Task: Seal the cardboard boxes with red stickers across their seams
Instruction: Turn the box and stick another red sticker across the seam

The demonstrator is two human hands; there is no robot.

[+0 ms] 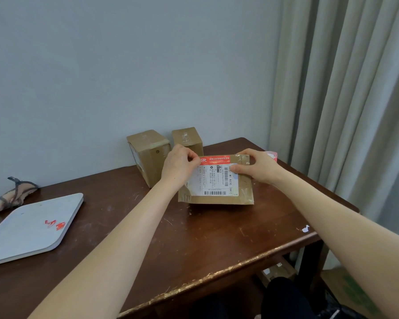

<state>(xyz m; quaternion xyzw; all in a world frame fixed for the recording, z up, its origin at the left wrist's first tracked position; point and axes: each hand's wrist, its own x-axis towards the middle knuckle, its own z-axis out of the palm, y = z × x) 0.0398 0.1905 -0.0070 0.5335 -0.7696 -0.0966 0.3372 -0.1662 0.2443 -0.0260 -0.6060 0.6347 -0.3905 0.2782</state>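
Both forearms stretch over the brown table (194,238) to the flat cardboard box (242,194) at one o'clock. My left hand (179,164) pinches the left end of the red sticker (214,160), which lies along the box's far edge. My right hand (260,166) clasps the far right corner, thumb on top. A wider box (148,155) and a narrower box (187,138) stand at twelve o'clock, and a white tray (28,226) lies at nine.

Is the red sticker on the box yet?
Mostly on: the red sticker lies flat along the far edge of the box. The left hand pinches its left end, so I cannot tell whether that end is stuck.
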